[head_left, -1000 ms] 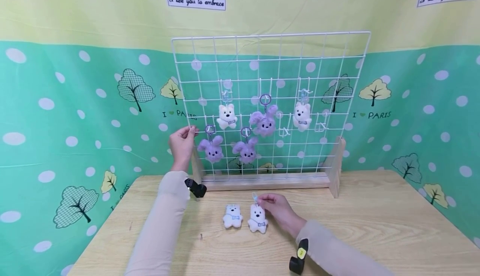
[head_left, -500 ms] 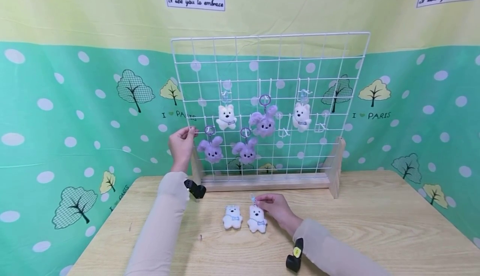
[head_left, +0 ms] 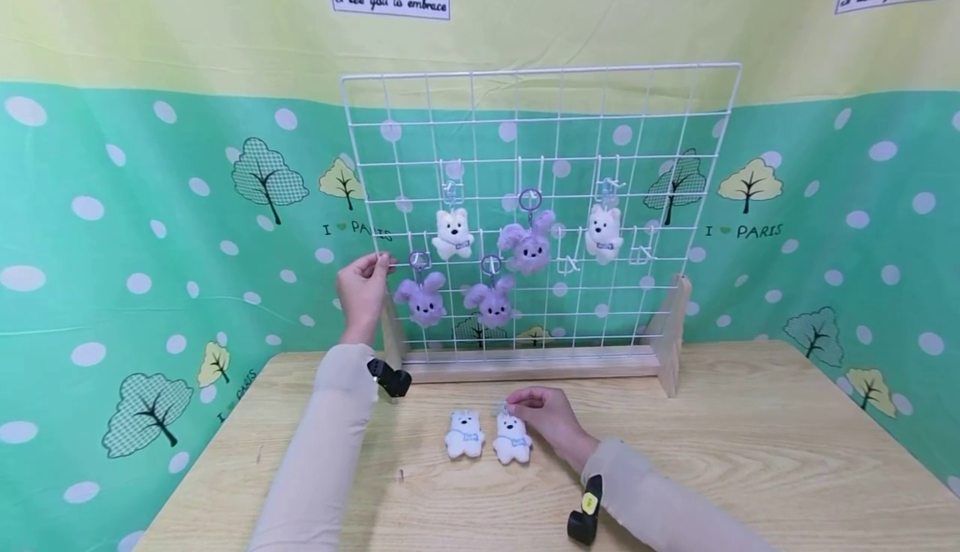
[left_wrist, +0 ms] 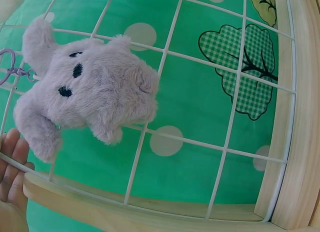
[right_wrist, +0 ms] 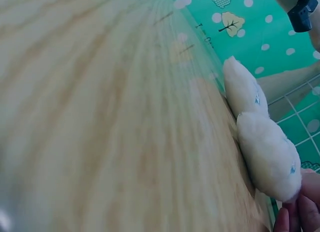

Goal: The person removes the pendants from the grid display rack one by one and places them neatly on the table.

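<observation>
My left hand grips the left edge of a white wire grid. Beside it hangs a purple bunny plush keychain, which fills much of the left wrist view. Two white bear plush keychains lie face up on the table, side by side: a left bear and a right bear. With thumb and fingertips, my right hand pinches the pale blue clasp at the right bear's head. In the right wrist view the fingers are at that bear's head, partly cut off by the frame.
The grid stands in a wooden base at the back of the wooden table. More bunny and white bear keychains hang on it. Two white hooks at the right side stick out from the wires. A patterned curtain surrounds the table.
The right hand has shifted slightly left and lowered the clasp, which stood up above the right bear's head. That bear has slid a little left. The left hand stays on the grid.
</observation>
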